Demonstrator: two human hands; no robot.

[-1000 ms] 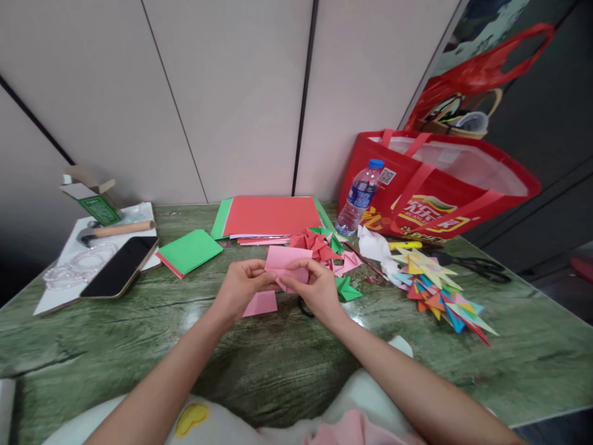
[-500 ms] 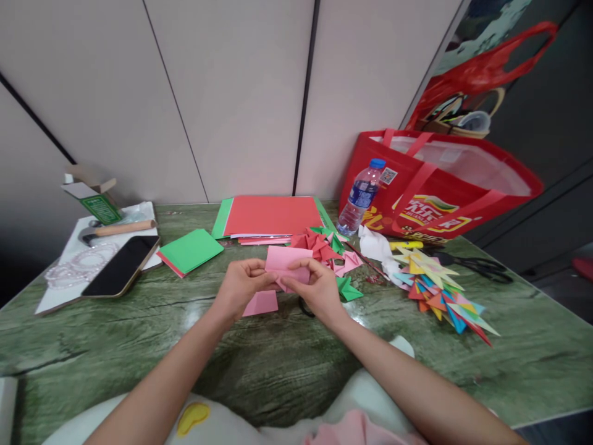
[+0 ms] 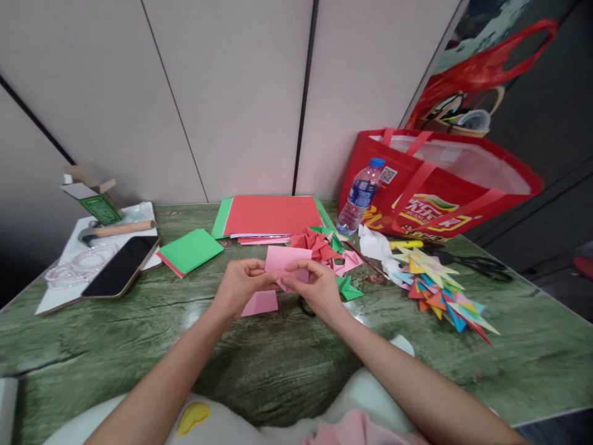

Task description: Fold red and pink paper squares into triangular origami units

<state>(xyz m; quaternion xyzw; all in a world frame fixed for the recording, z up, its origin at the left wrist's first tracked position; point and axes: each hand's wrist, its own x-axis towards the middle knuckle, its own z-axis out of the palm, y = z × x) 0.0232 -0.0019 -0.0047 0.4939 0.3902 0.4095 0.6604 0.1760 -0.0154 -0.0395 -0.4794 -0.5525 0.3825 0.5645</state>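
A small sheet of pink paper (image 3: 288, 256) is held up above the table between both hands, its lower part creased. My left hand (image 3: 241, 285) pinches its left edge between thumb and fingers. On the other side my right hand (image 3: 319, 285) grips the paper's lower right, thumb in front. Fingers hide part of the fold. Another pink sheet (image 3: 260, 303) lies flat on the table just below the left hand. Beyond the right hand are folded red paper pieces (image 3: 317, 244), pink ones, and a green folded piece (image 3: 348, 288).
Green square sheets (image 3: 191, 250) lie to the left, beside a phone (image 3: 121, 267) and a hammer (image 3: 118, 229). Large red sheets (image 3: 275, 215) are stacked behind. A water bottle (image 3: 360, 196), a red bag (image 3: 440, 185), multicoloured folded paper (image 3: 442, 290) and black scissors (image 3: 482, 264) are at right.
Both hands keep hold of the pink paper in nearly the same place. Only slight finger movement shows.
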